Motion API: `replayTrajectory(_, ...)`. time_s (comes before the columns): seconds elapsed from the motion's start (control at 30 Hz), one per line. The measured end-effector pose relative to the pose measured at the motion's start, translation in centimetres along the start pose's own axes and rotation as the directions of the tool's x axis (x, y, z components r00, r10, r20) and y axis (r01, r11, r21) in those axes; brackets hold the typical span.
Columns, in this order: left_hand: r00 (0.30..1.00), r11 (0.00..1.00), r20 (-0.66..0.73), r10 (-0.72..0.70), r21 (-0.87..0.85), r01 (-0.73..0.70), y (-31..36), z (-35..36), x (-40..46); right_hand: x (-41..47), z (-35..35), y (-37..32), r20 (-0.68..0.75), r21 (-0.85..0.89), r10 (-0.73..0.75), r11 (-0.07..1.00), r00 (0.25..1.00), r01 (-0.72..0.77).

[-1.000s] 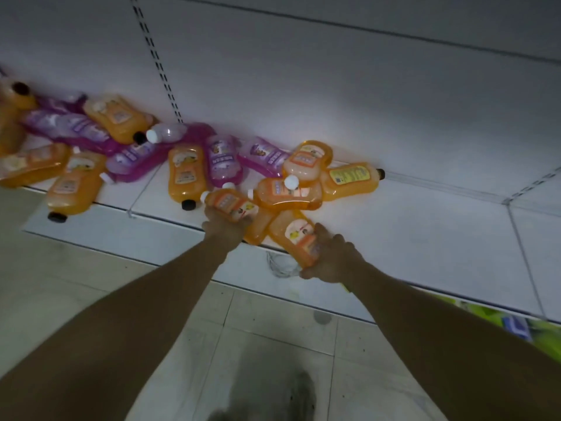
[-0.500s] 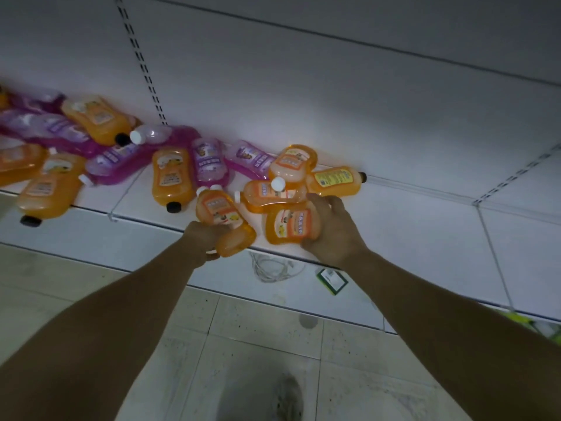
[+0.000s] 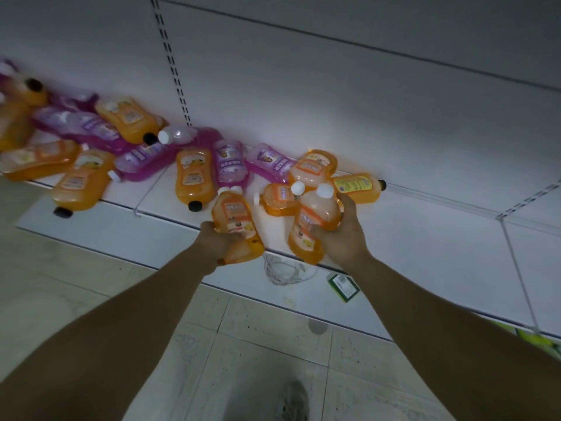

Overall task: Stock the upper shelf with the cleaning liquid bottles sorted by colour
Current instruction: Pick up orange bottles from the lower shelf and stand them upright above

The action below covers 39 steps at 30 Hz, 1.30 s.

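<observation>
Cleaning liquid bottles, orange and purple mixed, lie on their sides in a heap along the white shelf (image 3: pixel 409 238) before you, most of them toward its left and pushed back against the rear panel (image 3: pixel 334 101).

Head view: your left hand (image 3: pixel 217 243) curls round the lower body of an orange bottle (image 3: pixel 235 221) that sits tilted over the shelf's front edge, its white-capped neck pointing toward the back. Your right hand (image 3: pixel 341 238) grips a second orange bottle (image 3: pixel 315 221), fingers wrapped round its middle and thumb up near the white cap (image 3: pixel 324 190); its base hangs just past the edge. Just behind these two lie three more orange bottles, one with a black cap (image 3: pixel 383 184) against the rear panel. A purple bottle (image 3: pixel 229 165) rests beside a black-capped orange bottle (image 3: pixel 194 177). Below the shelf edge you can see a coiled white cable (image 3: pixel 285 270), a small green-edged tag (image 3: pixel 343 287) and a tiled floor (image 3: pixel 243 360).
</observation>
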<state>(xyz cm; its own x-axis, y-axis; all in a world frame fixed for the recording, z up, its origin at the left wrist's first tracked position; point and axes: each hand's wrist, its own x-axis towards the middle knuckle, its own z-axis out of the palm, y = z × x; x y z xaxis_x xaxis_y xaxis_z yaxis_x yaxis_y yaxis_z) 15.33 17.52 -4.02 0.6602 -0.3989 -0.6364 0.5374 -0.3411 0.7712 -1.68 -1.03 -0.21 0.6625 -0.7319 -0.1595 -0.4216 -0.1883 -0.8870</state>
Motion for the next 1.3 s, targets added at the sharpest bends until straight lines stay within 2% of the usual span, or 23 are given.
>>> replayTrajectory(0.07,0.998,0.999,0.031,0.048,-0.012,-0.048,0.6,-0.4,-2.7,-0.4,0.0,-0.9,0.008,0.123,0.053,0.991,0.999,-0.053)
replayTrajectory(0.17,0.99,0.995,0.103,0.1,-0.022,-0.098,1.0,-2.3,-5.0,-2.1,0.4,-3.2,0.056,0.218,0.053,0.974,0.997,-0.064)
replayTrajectory(0.47,0.899,0.927,0.241,0.366,-0.005,-0.376,7.2,-8.9,-15.2,-9.4,2.0,-17.1,0.096,0.33,-0.181,0.933,0.979,0.14)
replayTrajectory(0.67,0.812,0.831,0.187,0.553,-0.055,-0.553,12.9,-13.7,-24.0,-14.4,4.1,-27.2,0.014,0.401,-0.304,0.875,0.953,0.273)
replayTrajectory(0.93,0.652,0.65,0.024,0.758,0.06,-0.758,20.1,-18.8,-32.2,-17.7,5.3,-38.2,-0.085,0.464,-0.444,0.774,0.892,0.43)
replayTrajectory(1.13,0.538,0.54,-0.053,0.841,0.109,-0.834,25.9,-20.8,-32.5,-15.7,4.8,-44.5,-0.132,0.431,-0.554,0.715,0.822,0.55)
replayTrajectory(1.3,0.447,0.467,-0.143,0.883,0.175,-0.867,30.4,-21.8,-29.6,-11.2,4.1,-47.8,-0.164,0.442,-0.581,0.68,0.797,0.586)
